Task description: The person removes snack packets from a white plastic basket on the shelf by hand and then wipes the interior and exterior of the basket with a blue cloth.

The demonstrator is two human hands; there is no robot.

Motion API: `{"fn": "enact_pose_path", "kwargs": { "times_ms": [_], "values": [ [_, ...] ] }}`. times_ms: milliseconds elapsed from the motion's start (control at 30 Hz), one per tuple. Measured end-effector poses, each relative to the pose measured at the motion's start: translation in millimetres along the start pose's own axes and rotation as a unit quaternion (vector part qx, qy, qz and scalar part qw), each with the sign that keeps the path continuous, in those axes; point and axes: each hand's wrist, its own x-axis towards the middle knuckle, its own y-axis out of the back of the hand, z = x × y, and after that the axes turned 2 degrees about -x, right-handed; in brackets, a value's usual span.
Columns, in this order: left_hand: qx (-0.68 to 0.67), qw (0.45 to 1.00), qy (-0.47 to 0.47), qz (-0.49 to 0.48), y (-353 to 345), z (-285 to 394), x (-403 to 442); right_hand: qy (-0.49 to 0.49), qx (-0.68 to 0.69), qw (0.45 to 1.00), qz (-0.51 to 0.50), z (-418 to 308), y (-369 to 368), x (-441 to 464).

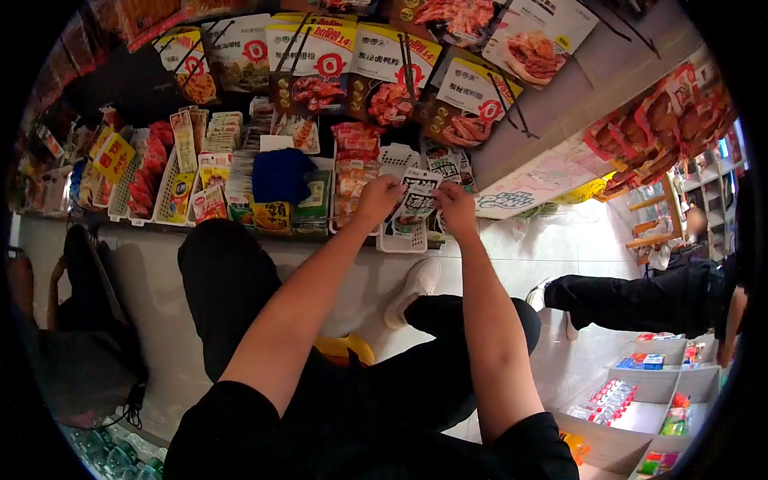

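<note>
Between my two hands is a small snack packet [417, 194] with dark lettering on a pale and green front. My left hand [379, 198] pinches its left edge. On the opposite edge, the fingers of my right hand [455, 206] are closed. Right below the packet stands a white plastic basket [402, 242], partly covered by it. Red and orange snack packs [355, 152] fill the basket just left of it. More dark-printed packets [450, 163] lie behind my right hand.
A blue cloth [283, 176] lies over packs on the left. Large snack pouches [312, 72] hang above the baskets. People sit or stand at both sides, one with a dark trouser leg [624, 302]. Low shelves [640, 417] with bottles are at lower right.
</note>
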Motion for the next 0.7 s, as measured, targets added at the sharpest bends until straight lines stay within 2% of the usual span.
{"fn": "enact_pose_path", "kwargs": {
  "times_ms": [100, 200, 267, 367, 400, 467, 500, 600, 633, 700],
  "values": [
    [-0.065, 0.998, -0.019, -0.002, -2.4, 0.9, 9.6, 0.029, -0.086, 0.995, 0.034, -17.1, 3.8, 4.5],
    [-0.132, 0.990, 0.029, -0.049, -5.9, 5.7, 14.2, 0.080, -0.034, 0.993, 0.083, -32.7, 0.7, 5.5],
    [-0.194, 0.972, 0.095, -0.089, -4.2, 20.1, 8.9, 0.047, -0.005, 0.996, 0.071, -45.5, -0.1, -0.6],
    [-0.171, 0.980, 0.008, -0.101, -27.6, -15.4, -2.4, 0.038, 0.012, 0.996, 0.077, -30.7, -2.4, -3.0],
    [-0.163, 0.980, 0.023, -0.112, -27.6, -13.9, -8.0, 0.042, 0.013, 0.996, 0.082, -26.4, -3.7, -5.3],
    [-0.147, 0.978, 0.053, -0.134, -27.2, -10.8, -15.6, -0.020, 0.020, 0.996, 0.090, -16.1, -6.1, -14.0],
    [-0.174, 0.977, 0.068, -0.103, -42.9, -41.9, -10.5, -0.051, 0.023, 0.994, 0.094, -13.7, -7.8, -21.6],
    [-0.232, 0.958, 0.170, 0.000, -41.4, -35.5, -16.7, -0.153, 0.038, 0.987, 0.017, -23.1, -16.3, -53.9],
    [-0.304, 0.930, 0.203, 0.019, -38.6, -22.3, -22.3, -0.173, 0.031, 0.984, -0.023, -17.2, -15.4, -57.3],
    [-0.262, 0.933, 0.246, 0.004, -42.8, -25.8, -20.4, -0.211, 0.017, 0.972, -0.107, 2.3, -18.1, -58.0]
  ]
}}
